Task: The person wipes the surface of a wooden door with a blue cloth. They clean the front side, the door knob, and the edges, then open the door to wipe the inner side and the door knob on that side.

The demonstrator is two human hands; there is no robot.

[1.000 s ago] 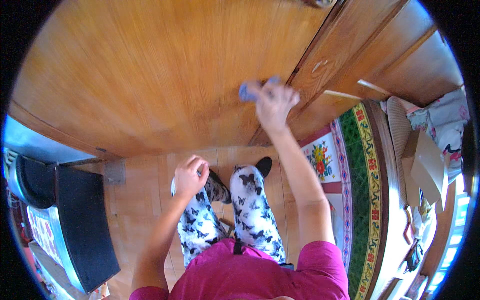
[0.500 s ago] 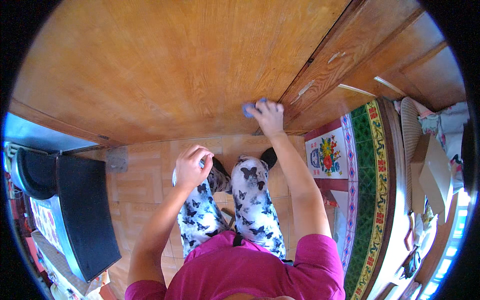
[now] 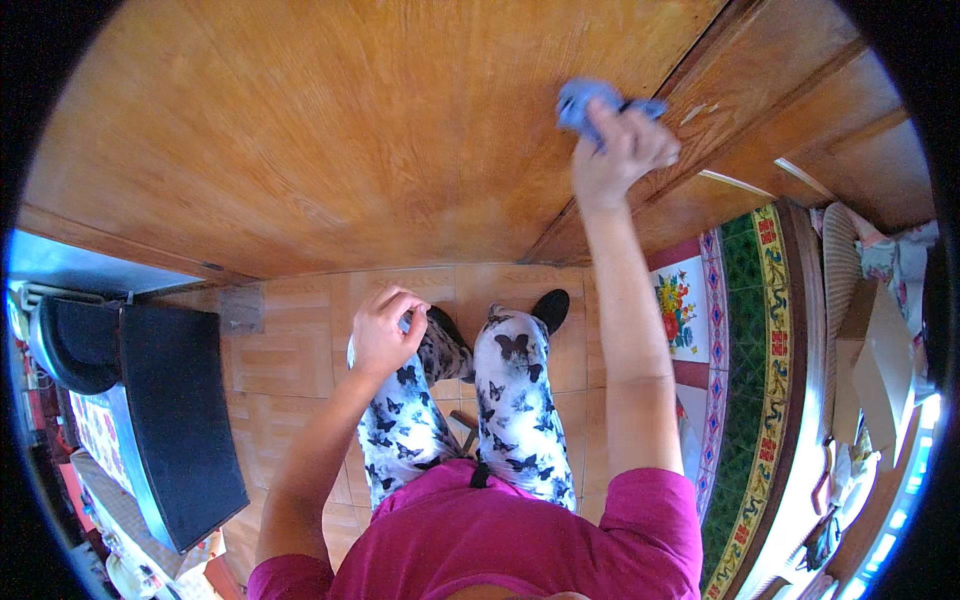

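My right hand [image 3: 622, 155] is closed on a blue cloth [image 3: 588, 102], which lies against the wooden panel [image 3: 380, 130] near its right-hand seam. The hand is slightly blurred. Over my left knee, my left hand [image 3: 385, 332] hangs with its fingers curled in toward the thumb. Its palm is turned away, so whatever it may hold is hidden. The panel is orange-brown with visible grain, and it fills the upper part of the view.
To the left stands a black box-shaped thing [image 3: 185, 420]. On the right runs a ledge faced with green, yellow and flowered tiles [image 3: 742, 370]; an open cardboard box [image 3: 868, 370] and fabric lie beyond it. Pale floor tiles [image 3: 290, 350] lie around my feet.
My right hand has moved up and to the right along the panel with the blue cloth. My left hand has stayed by my knee. The view has shifted slightly.
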